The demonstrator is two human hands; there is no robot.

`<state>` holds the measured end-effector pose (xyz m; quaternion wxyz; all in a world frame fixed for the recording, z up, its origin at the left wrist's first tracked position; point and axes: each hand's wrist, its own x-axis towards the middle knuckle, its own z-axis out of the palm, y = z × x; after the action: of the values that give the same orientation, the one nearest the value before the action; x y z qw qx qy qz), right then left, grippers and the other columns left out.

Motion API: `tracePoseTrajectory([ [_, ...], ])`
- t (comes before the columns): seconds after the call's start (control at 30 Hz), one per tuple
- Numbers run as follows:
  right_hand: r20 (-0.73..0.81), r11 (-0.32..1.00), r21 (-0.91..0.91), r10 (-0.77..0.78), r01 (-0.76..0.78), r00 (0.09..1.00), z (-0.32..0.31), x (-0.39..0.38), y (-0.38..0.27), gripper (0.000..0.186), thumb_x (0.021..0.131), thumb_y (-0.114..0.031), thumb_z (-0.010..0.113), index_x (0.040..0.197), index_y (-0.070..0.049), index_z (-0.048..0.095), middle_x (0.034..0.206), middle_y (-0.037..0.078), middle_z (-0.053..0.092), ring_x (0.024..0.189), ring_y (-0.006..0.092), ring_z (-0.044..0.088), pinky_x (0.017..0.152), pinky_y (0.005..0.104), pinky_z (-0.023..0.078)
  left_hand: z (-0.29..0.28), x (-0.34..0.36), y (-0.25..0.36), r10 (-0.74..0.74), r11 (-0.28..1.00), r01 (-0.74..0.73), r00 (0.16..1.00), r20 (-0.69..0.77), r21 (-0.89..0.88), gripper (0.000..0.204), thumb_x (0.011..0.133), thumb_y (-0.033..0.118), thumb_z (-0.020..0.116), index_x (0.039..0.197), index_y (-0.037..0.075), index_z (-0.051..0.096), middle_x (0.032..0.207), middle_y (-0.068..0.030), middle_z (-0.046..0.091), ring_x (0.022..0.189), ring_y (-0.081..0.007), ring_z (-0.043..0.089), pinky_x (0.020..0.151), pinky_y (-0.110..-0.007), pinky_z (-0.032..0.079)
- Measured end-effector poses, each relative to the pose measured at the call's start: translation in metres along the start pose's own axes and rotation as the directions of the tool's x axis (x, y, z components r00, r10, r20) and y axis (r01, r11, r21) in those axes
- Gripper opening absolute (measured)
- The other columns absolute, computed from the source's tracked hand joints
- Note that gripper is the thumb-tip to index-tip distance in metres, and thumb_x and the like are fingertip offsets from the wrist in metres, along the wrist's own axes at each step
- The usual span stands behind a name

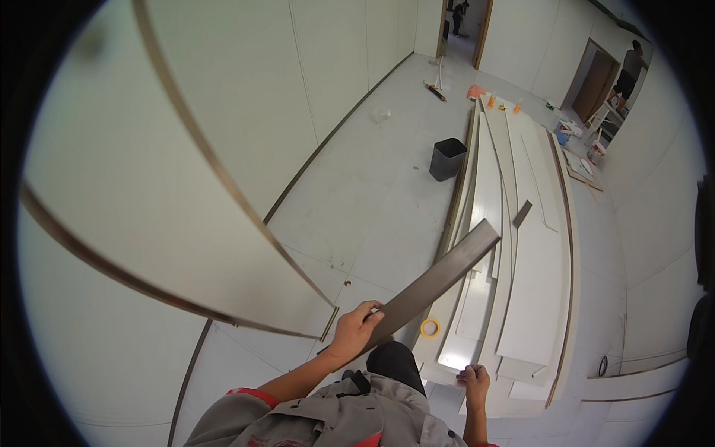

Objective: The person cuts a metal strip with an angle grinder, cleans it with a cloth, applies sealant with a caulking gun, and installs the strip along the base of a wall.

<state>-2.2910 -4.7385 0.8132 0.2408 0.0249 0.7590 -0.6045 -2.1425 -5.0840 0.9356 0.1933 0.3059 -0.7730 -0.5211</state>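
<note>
Jutting forward-right, the grey strip [439,281] is gripped by the left hand [353,332]; right hand [475,383] curled beside panels [538,313], hold unclear.

Before you, a stack of long, flat white panels [536,298] carries a round yellow tape roll [423,330] and a short grey strip [523,214].

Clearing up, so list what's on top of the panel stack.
Tape, a short strip and, at the far end, two bottles and something too small to tell. The long strip in the left hand hides part of the stack; what's there can't be seen.
</note>
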Motion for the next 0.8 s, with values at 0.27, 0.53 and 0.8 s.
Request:
tracePoseTrajectory([
  [0.27,0.355,0.9,0.238,-0.431,0.366,0.829,0.216,0.286,-0.272,0.04,0.099,-0.016,0.058,0.133,0.002,0.046,0.111,0.013,0.064,0.109,0.0211,0.062,0.089,0.0325,0.053,0.044,0.317,0.004,0.12,0.971,-0.144,0.984,-0.133,-0.191,0.027,0.098,0.02,0.066,0.118,0.001,0.065,0.092,-0.0097,0.071,0.081,-0.0142,0.065,0.075,-0.028,0.051],
  [0.53,0.603,0.843,0.193,-0.505,0.502,0.617,0.402,0.478,-0.497,0.023,0.1,-0.012,0.061,0.119,0.001,0.06,0.099,0.004,0.068,0.092,0.0094,0.06,0.081,0.0268,0.05,0.038,0.579,0.046,-0.051,0.819,-0.09,0.972,-0.228,-0.566,0.017,0.098,0.01,0.065,0.112,0.0,0.064,0.093,0.0012,0.063,0.085,-0.0076,0.056,0.077,-0.023,0.047],
  [0.8,0.735,0.371,-0.211,-0.55,0.904,0.398,0.499,0.716,-0.584,0.023,0.095,-0.027,0.065,0.093,-0.005,0.061,0.079,0.017,0.066,0.073,0.0402,0.065,0.063,0.0466,0.051,-0.006,0.859,0.033,-0.133,0.615,-0.174,0.938,-0.319,-0.769,0.013,0.095,0.008,0.067,0.106,0.0,0.069,0.094,-0.0031,0.07,0.085,-0.0114,0.061,0.077,-0.027,0.05],
])
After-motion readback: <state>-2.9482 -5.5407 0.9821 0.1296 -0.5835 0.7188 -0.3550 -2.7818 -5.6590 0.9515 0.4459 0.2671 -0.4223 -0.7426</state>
